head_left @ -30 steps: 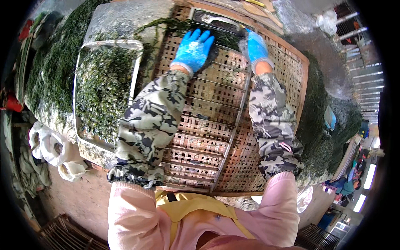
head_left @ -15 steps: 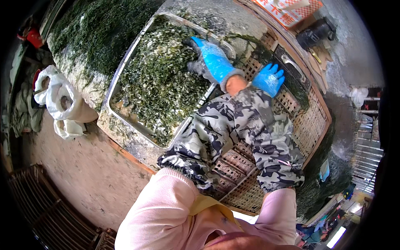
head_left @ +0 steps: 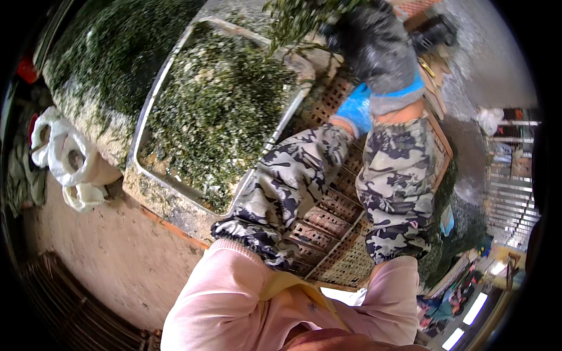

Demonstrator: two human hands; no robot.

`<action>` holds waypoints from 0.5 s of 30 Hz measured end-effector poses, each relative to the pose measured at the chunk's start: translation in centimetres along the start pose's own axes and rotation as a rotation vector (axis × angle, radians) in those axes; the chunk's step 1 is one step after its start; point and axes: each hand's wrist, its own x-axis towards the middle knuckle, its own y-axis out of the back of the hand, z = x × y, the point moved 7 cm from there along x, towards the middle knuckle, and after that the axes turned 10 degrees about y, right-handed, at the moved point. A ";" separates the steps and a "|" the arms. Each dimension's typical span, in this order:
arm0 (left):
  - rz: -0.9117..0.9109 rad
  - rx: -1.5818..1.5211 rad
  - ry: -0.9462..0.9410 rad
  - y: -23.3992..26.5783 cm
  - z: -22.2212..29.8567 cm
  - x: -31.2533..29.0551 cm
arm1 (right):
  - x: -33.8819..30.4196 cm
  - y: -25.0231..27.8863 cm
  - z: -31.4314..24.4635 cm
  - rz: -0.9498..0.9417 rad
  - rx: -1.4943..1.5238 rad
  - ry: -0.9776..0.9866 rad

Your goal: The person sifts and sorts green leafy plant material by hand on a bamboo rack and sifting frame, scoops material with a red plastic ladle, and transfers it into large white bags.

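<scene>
My right hand (head_left: pixel 377 55), in a blue glove with a dark grey palm, is raised at the top, its fingers blurred by motion. A bunch of leafy green seaweed (head_left: pixel 301 23) hangs at those fingers, held above the far corner of the tray. Below and behind it, my left hand (head_left: pixel 356 110) in a blue glove sits over the perforated crates (head_left: pixel 328 219); its fingers are hidden behind the right hand. A white-rimmed tray (head_left: pixel 153 100) at the left of my arms is heaped with chopped green and whitish seaweed (head_left: pixel 216 105).
Behind the tray lies a large dark-green seaweed pile (head_left: pixel 117 52). White plastic bags (head_left: pixel 70 155) stand on the floor at the left, near slatted racks (head_left: pixel 76 298). A black container (head_left: pixel 434 35) is at the far right, beside a red-and-white checked box (head_left: pixel 413 8).
My right hand has swung from the tray up and to the right, turning its grey palm into view with seaweed at its fingers. My left hand has shifted slightly left.
</scene>
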 end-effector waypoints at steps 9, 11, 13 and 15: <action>-0.071 0.227 -0.157 2.2 3.2 -2.0 | -1.4 8.7 -6.8 0.323 0.062 0.139; -0.123 0.278 -0.107 2.4 2.7 -4.1 | -2.8 10.6 -2.2 0.507 0.205 0.066; -0.146 0.312 -0.053 2.3 3.2 -5.6 | -6.2 13.7 3.2 0.808 0.313 -0.058; -0.160 0.298 -0.019 1.9 4.5 -5.9 | -8.8 18.2 5.8 0.831 0.302 -0.179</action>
